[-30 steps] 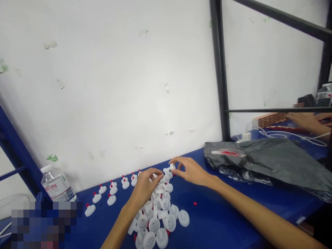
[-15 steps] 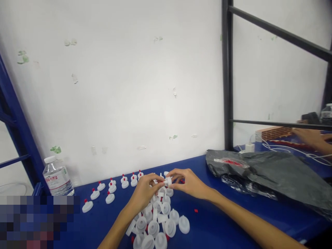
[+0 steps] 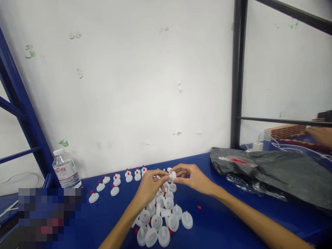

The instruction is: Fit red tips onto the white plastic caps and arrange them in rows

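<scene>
The left hand (image 3: 150,185) and right hand (image 3: 194,178) together pinched a white plastic cap (image 3: 172,176) over the far end of a cap pile (image 3: 156,223), which the left hand partly hid. Red-tipped caps (image 3: 114,191) stood left; a grey bag (image 3: 275,173) lay right.

A single camera, worn on the person's head, looks forward and down over the table (image 3: 220,221), which spreads across the bottom of the frame. The wall (image 3: 129,86) it faces takes up the upper and middle parts. Forearms (image 3: 246,211) reach in from the lower edge, placing the left hand (image 3: 148,186) and right hand (image 3: 195,179) low at centre, small in view.
</scene>
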Demonstrator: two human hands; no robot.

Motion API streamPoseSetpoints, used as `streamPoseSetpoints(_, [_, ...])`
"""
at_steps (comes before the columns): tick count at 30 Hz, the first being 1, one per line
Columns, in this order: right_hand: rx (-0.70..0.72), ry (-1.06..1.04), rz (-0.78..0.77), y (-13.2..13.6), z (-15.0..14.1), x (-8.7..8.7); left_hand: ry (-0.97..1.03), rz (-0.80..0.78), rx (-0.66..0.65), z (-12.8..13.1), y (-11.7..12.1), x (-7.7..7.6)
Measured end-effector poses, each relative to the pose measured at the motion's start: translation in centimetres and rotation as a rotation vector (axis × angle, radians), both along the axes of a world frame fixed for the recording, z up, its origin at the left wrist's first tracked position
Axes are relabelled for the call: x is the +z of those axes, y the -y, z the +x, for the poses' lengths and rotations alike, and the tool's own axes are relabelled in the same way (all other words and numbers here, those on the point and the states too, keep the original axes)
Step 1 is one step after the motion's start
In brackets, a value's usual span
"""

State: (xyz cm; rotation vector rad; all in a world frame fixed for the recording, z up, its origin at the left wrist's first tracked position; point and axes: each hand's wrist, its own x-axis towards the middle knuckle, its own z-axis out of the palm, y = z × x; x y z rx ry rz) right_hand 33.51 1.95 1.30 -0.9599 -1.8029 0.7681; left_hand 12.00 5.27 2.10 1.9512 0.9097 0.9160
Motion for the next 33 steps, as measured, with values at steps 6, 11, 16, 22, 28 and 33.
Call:
streamPoseSetpoints(6, [-0.006,0.037,0.018,0.1,-0.1,0.2,-0.081,0.069,0.005,-0.6,-0.1,1.2])
streamPoseSetpoints(11, [-0.158,0.075,0.098,-0.1,0.6,0.6,-0.516,0.445,0.323,-4.3,-1.7,4.0])
streamPoseSetpoints(16, [-0.234,0.062,0.098,-0.5,1.1,0.4,-1.070,0.420,0.537,-8.9,-3.8,4.2])
streamPoseSetpoints(22, [-0.264,0.128,0.102,0.0,0.7,0.5,-1.168,0.276,0.501,-10.6,-4.7,2.1])
streamPoseSetpoints(28, [-0.317,0.203,0.145,-0.2,0.8,0.5,-1.153,0.180,0.515,-11.0,-5.7,1.6])
streamPoseSetpoints(33, [-0.406,0.334,0.227,-1.1,1.6,-0.5,-1.159,0.172,0.522,-10.7,-5.6,1.6])
